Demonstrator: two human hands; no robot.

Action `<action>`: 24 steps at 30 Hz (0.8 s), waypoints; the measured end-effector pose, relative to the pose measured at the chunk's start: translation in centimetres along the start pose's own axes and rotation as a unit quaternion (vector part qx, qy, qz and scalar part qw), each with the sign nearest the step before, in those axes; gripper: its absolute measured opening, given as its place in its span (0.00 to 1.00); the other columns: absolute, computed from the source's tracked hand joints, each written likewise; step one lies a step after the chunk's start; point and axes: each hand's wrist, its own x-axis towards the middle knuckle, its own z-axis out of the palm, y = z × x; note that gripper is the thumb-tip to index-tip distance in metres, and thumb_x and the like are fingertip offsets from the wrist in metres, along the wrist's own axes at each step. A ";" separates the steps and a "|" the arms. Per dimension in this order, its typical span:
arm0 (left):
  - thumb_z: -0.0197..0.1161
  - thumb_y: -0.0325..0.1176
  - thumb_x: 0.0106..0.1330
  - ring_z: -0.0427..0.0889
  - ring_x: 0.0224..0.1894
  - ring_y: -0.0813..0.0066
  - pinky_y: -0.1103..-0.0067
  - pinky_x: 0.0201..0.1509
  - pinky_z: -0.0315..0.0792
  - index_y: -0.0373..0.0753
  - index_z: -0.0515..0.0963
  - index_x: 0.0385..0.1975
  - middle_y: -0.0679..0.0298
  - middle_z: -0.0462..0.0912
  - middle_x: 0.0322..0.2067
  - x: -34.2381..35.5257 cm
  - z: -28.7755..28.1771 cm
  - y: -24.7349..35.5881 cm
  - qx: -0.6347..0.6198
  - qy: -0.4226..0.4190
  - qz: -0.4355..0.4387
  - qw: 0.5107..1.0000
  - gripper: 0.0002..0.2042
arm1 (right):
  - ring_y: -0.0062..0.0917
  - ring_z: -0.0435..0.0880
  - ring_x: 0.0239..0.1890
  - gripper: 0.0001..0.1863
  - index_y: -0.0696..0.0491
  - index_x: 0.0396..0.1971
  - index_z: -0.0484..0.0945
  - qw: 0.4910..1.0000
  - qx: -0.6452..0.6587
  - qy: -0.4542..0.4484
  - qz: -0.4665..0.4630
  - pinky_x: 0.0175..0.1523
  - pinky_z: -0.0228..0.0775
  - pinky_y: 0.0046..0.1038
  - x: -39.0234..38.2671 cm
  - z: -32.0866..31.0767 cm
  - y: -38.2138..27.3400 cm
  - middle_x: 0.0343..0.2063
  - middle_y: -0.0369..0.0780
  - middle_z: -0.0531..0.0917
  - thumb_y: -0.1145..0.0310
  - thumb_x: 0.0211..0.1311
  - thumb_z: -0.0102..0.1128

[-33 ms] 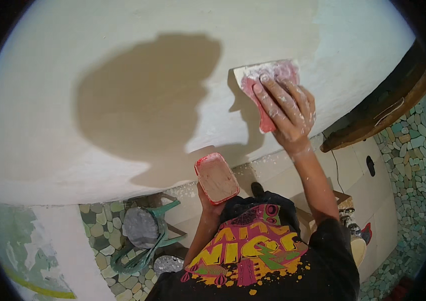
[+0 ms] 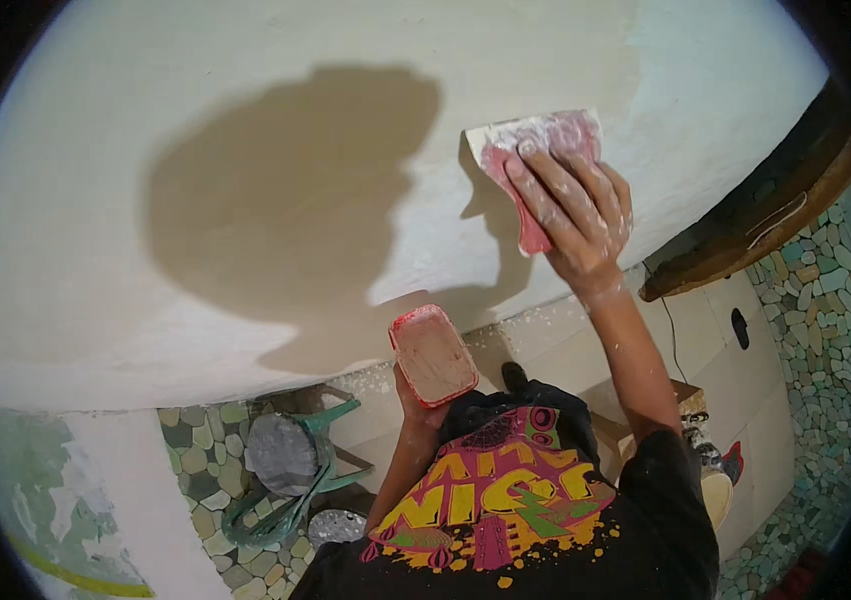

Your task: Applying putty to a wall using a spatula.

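R hand [image 2: 573, 215] was spread flat, fingers fanned, pressing a pink plastic scraper [image 2: 535, 160] w/ a white-smeared blade against the pale wall [image 2: 245, 150], upper right of the view. Skin was dusted w/ white filler. L hand [image 2: 415, 405] sat lower, near centre, closed around the underside of a small red-rimmed rectangular tub [image 2: 433, 355] filled w/ beige-pink putty; tub tilted, open face toward the camera, well apart from the scraper.

No readable labels or signs on tub or scraper; only the black t-shirt [image 2: 515, 510] carried a yellow/pink/green print, near bottom centre.

Wall was broad, smooth, cream-white, w/ a big dark shadow [image 2: 285, 200] left of the scraper. Lots of bare wall to the left and above; to the right it ended at a dark brown wooden ledge [image 2: 755, 230] running diagonally. Wall's lower edge met a speckled white strip [image 2: 545, 325], splattered.

Below: pebble-mosaic floor [image 2: 200, 470] in green/grey, also far right [image 2: 825, 330]. Green plastic chair [image 2: 295, 480] lower left, holding a grey round lump [image 2: 280, 452]; a silvery dish [image 2: 335, 525] just beside it. Right of the person, a wooden step [image 2: 685, 400] and small clutter, too small to tell.
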 end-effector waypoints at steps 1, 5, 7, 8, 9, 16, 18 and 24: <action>0.45 0.62 0.77 0.79 0.64 0.51 0.52 0.66 0.76 0.47 0.65 0.74 0.57 0.76 0.67 -0.1 -0.2 0.3 -0.001 0.000 -0.003 1.000 0.34 | 0.29 0.85 0.54 0.21 0.42 0.53 0.89 1.000 -0.013 -0.008 -0.017 0.58 0.73 0.35 0.1 0.5 0.1 0.56 0.31 0.87 0.65 0.58 0.69; 0.49 0.61 0.76 0.80 0.64 0.52 0.51 0.66 0.77 0.47 0.66 0.73 0.57 0.77 0.66 -0.5 0.2 1.6 0.005 0.034 -0.016 0.999 0.33 | 0.28 0.84 0.55 0.20 0.43 0.54 0.89 0.999 -0.020 -0.036 -0.031 0.59 0.72 0.36 -2.4 2.0 -0.2 0.55 0.31 0.87 0.66 0.59 0.68; 0.53 0.61 0.75 0.80 0.64 0.52 0.50 0.66 0.76 0.48 0.67 0.73 0.57 0.77 0.66 -0.4 0.3 2.2 -0.005 0.015 -0.029 0.999 0.33 | 0.29 0.83 0.57 0.22 0.43 0.55 0.88 0.997 -0.015 -0.063 -0.030 0.61 0.72 0.37 -4.7 2.1 -0.1 0.56 0.32 0.87 0.67 0.57 0.70; 0.53 0.61 0.75 0.79 0.64 0.52 0.50 0.66 0.76 0.48 0.67 0.73 0.58 0.77 0.66 -0.1 -0.3 2.6 -0.005 0.014 -0.031 0.999 0.33 | 0.29 0.83 0.57 0.22 0.43 0.55 0.88 0.997 -0.017 -0.064 -0.030 0.61 0.72 0.37 -5.9 2.0 -0.3 0.56 0.32 0.87 0.67 0.57 0.70; 0.53 0.61 0.75 0.79 0.65 0.52 0.50 0.67 0.76 0.49 0.66 0.73 0.58 0.77 0.66 0.2 -0.8 2.9 -0.006 0.014 -0.034 0.999 0.33 | 0.30 0.83 0.57 0.24 0.44 0.56 0.88 0.996 -0.003 -0.090 -0.010 0.61 0.72 0.38 -7.0 1.8 -0.5 0.56 0.32 0.87 0.67 0.55 0.71; 0.54 0.63 0.74 0.76 0.68 0.54 0.49 0.69 0.73 0.51 0.65 0.74 0.60 0.74 0.68 0.3 -2.6 4.2 0.022 0.018 -0.037 0.999 0.34 | 0.36 0.84 0.58 0.26 0.57 0.59 0.83 0.929 0.176 0.016 0.325 0.63 0.76 0.31 -4.6 -1.2 -3.2 0.55 0.48 0.85 0.91 0.64 0.53; 0.54 0.63 0.74 0.75 0.68 0.54 0.49 0.69 0.72 0.51 0.66 0.74 0.61 0.74 0.68 0.0 -2.3 4.4 0.025 0.023 -0.043 0.999 0.34 | 0.29 0.84 0.57 0.22 0.57 0.59 0.83 0.876 0.214 0.121 0.414 0.61 0.76 0.27 -2.1 -1.5 -2.6 0.55 0.45 0.85 0.88 0.69 0.53; 0.48 0.61 0.77 0.80 0.63 0.53 0.51 0.63 0.79 0.46 0.66 0.73 0.58 0.77 0.64 -1.0 0.7 5.5 0.019 0.028 -0.027 0.999 0.33 | 0.26 0.83 0.58 0.21 0.58 0.57 0.85 0.841 0.227 0.134 0.472 0.61 0.76 0.25 1.1 -0.1 -2.9 0.54 0.44 0.86 0.88 0.70 0.53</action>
